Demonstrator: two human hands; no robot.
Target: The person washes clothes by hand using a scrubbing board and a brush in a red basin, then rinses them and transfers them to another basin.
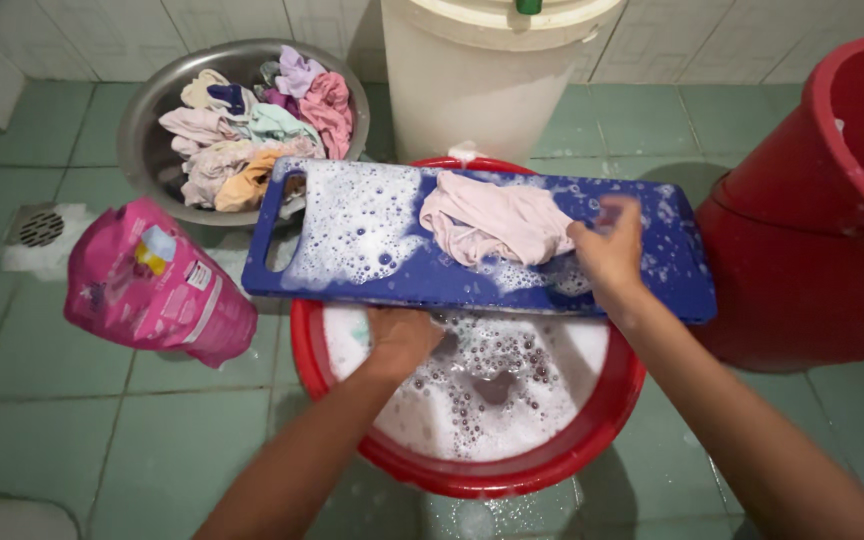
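Head view: my right hand (607, 245) presses closed on the pale pink cloth (492, 222) on the soapy blue washboard (432, 270), left hand (402, 335) gripping the board's near edge over the red basin (472, 480); best scrub flat, board steadied.

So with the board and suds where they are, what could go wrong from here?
The blue washboard only bridges the rim of the red basin; a hard push from the right hand on the pink cloth might tip or slide it. The left hand is in foam at the board's edge and could slip. Suds lie on the green tile floor near the drain, probably slick.
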